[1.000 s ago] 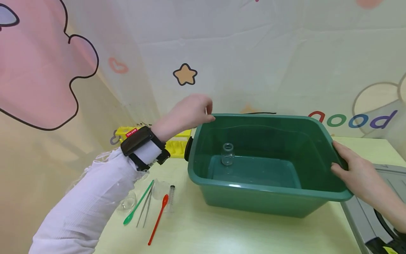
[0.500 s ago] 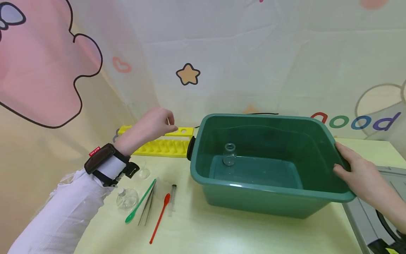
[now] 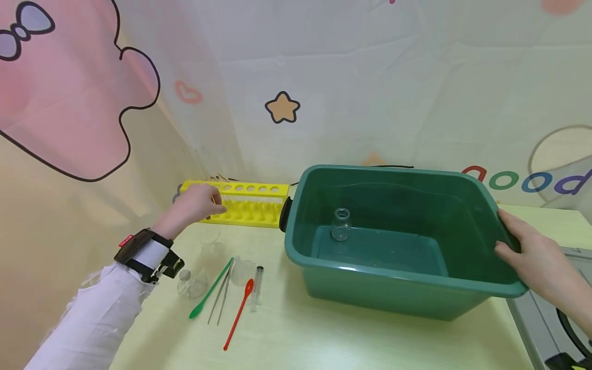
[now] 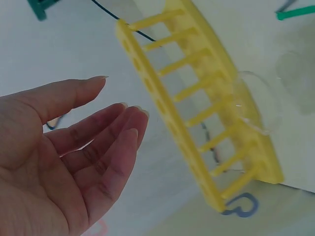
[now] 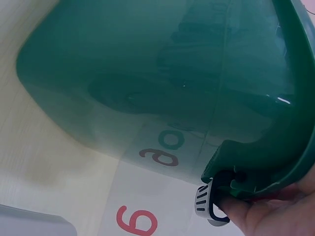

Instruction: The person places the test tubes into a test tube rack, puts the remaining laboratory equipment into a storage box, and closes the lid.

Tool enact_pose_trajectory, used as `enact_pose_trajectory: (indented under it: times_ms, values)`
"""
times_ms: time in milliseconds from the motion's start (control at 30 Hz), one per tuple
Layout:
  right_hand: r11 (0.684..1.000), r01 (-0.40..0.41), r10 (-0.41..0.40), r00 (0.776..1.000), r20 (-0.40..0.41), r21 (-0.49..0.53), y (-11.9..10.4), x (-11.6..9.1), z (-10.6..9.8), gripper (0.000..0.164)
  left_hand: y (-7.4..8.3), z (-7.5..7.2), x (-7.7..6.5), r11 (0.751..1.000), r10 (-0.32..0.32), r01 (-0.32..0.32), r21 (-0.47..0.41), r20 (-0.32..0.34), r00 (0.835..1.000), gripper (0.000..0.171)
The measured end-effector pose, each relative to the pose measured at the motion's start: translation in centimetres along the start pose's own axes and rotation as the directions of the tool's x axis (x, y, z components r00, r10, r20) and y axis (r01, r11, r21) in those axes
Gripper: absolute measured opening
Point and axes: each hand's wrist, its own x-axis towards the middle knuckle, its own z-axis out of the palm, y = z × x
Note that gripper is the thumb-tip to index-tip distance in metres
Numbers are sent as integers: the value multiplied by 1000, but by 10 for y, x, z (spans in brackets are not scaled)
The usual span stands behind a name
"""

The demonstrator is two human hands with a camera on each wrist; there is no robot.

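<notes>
My left hand point(image 3: 196, 203) hovers at the left part of a yellow test tube rack point(image 3: 259, 216), fingers loosely bent. In the left wrist view a gap shows between thumb and fingers point(image 4: 106, 162), with nothing held, and the rack point(image 4: 162, 103) stands beside them. My right hand point(image 3: 532, 252) grips the right rim of a large green plastic tub point(image 3: 393, 293). In the right wrist view its fingers go under that rim, next to a black and grey latch point(image 5: 204, 201). A small clear glass jar point(image 3: 341, 228) stands upright inside the tub, towards its left.
Left of the tub lie a green spoon point(image 3: 210, 290), metal tweezers point(image 3: 224, 293), a red spoon point(image 3: 240, 311) and a syringe point(image 3: 257, 288). Clear glassware, including a stoppered round bottle point(image 3: 191, 285), stands beside them. A grey case point(image 3: 546, 329) is at the right; a printed curtain point(image 3: 351, 103) hangs behind.
My left hand has moved left and down from the tub's far left corner to the rack, uncovering the rack and bottle. My right hand keeps its grip on the tub.
</notes>
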Motion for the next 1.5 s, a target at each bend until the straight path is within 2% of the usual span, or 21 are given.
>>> enact_pose_trajectory:
  times_ms: [300, 533, 667, 833, 1067, 1167, 1500]
  values:
    - [1000, 9, -9, 1000, -6, 0, 2, 2, 0, 64, -40, 28, 3, 997, -75, 75, -24, -9, 997, 17]
    - [1000, 18, -18, 1000, -22, 1, 3, 2, 1, 63, -58, 46, 6, 994, -97, 98, 50, -17, 995, 36]
    - [1000, 15, -15, 1000, -26, -1, 4, 1, 0, 63, -62, 53, 8, 993, -112, 112, 39, 5, 994, 46]
    - [1000, 22, -22, 999, -30, -2, 7, 0, 0, 63, -63, 57, 8, 993, -120, 120, 11, 35, 992, 48]
    - [1000, 17, -17, 999, -28, 1, 5, -1, -2, 63, -57, 64, 8, 996, -86, 84, 29, 57, 995, 42]
    - [1000, 19, -19, 1000, -24, 5, 5, 0, -2, 63, -56, 67, 10, 994, -112, 110, 26, 74, 991, 39]
    - [1000, 17, -16, 1000, -19, 17, 4, 0, -1, 63, -56, 70, 11, 992, -129, 129, 5, 71, 989, 34]
